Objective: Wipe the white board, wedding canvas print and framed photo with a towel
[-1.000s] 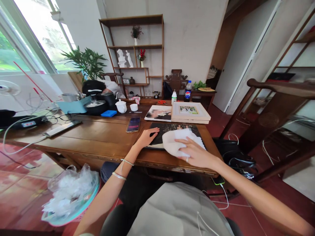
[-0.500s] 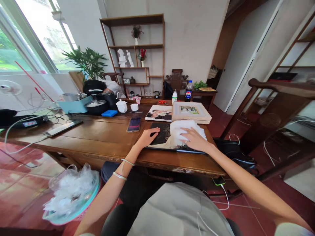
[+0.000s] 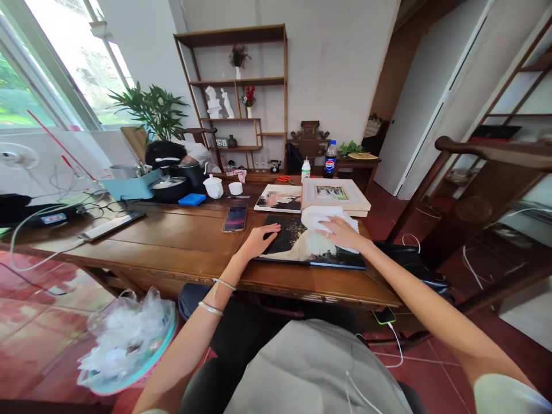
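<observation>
A dark photo panel lies flat at the near right end of the wooden table. My left hand rests open on its left edge, fingers flat. My right hand presses a white cloth onto the panel's far right part, fingers spread over the cloth.
A light framed picture and a loose photo print lie just beyond the panel. A phone lies left of it. Pots, a teapot and cables crowd the far left. A basket of plastic bags stands on the floor; a wooden chair at right.
My right hand has slid the white cloth away from me across the panel, from its near right part to its far right corner. My left hand has stayed put.
</observation>
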`<state>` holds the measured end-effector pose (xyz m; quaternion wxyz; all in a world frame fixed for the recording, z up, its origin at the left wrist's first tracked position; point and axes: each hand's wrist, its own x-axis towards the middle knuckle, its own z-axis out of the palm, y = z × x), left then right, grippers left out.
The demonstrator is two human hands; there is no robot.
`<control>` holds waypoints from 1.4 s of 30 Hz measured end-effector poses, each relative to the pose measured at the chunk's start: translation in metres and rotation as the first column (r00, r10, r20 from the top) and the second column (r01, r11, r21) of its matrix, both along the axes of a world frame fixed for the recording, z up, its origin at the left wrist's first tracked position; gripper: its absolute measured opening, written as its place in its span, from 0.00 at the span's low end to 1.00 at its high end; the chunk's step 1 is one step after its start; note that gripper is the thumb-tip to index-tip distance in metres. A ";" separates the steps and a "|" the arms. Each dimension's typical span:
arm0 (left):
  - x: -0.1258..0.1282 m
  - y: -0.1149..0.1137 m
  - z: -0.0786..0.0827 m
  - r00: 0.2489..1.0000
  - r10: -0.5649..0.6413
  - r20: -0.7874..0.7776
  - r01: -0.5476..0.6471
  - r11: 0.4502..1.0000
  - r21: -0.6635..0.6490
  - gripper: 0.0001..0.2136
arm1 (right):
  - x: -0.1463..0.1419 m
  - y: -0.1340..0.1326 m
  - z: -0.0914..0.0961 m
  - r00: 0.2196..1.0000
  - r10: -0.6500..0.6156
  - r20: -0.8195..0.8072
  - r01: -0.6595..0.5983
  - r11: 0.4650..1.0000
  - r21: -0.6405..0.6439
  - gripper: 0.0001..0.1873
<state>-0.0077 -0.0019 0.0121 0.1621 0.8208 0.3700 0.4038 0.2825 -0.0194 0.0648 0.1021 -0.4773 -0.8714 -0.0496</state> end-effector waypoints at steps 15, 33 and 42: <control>0.002 -0.002 0.001 1.000 0.009 -0.010 -0.009 1.000 0.025 0.14 | 0.004 -0.121 0.003 0.960 0.277 -0.034 -0.279 0.959 -0.051 0.13; 0.002 -0.003 0.003 1.000 0.013 -0.004 -0.013 1.000 0.013 0.14 | -0.019 0.011 0.000 0.999 0.036 -0.011 -0.037 0.996 -0.080 0.20; 0.003 -0.004 0.004 1.000 0.017 -0.008 -0.018 1.000 -0.004 0.15 | -0.047 -0.108 0.004 0.972 0.235 0.006 -0.233 0.966 -0.110 0.22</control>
